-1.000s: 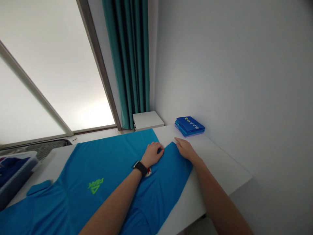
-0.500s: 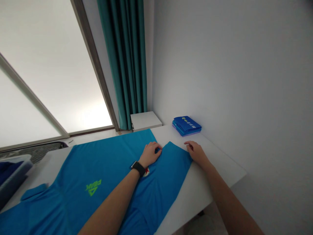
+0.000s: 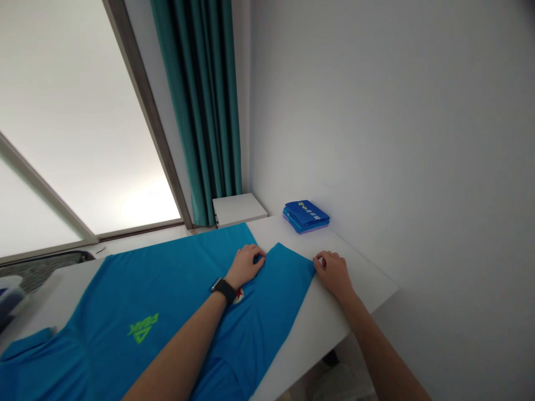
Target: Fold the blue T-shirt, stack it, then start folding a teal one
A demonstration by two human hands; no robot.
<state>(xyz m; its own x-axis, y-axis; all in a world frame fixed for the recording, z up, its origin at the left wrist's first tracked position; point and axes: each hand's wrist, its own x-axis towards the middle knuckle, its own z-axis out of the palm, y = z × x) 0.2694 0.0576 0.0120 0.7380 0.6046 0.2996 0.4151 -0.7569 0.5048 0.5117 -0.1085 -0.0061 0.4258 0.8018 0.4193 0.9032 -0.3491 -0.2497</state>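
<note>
A bright blue polo shirt point(image 3: 167, 301) with a green logo lies spread over the white table point(image 3: 346, 278). My left hand point(image 3: 246, 266), a black watch on its wrist, rests on the shirt near the notch in its hem, with fingers curled and pinching the fabric there. My right hand point(image 3: 333, 270) sits at the shirt's right corner by the table's right side, its fingers bent down onto the cloth's edge.
A folded stack of darker blue garments point(image 3: 306, 215) lies at the table's far right by the wall. A small white cabinet point(image 3: 239, 208) and a teal curtain point(image 3: 200, 106) stand behind. A large window fills the left. A container's edge point(image 3: 10, 298) shows at far left.
My right hand has slid right along the hem from near the notch to the shirt's right corner and curled its fingers. My left hand stays at the notch. The view has shifted.
</note>
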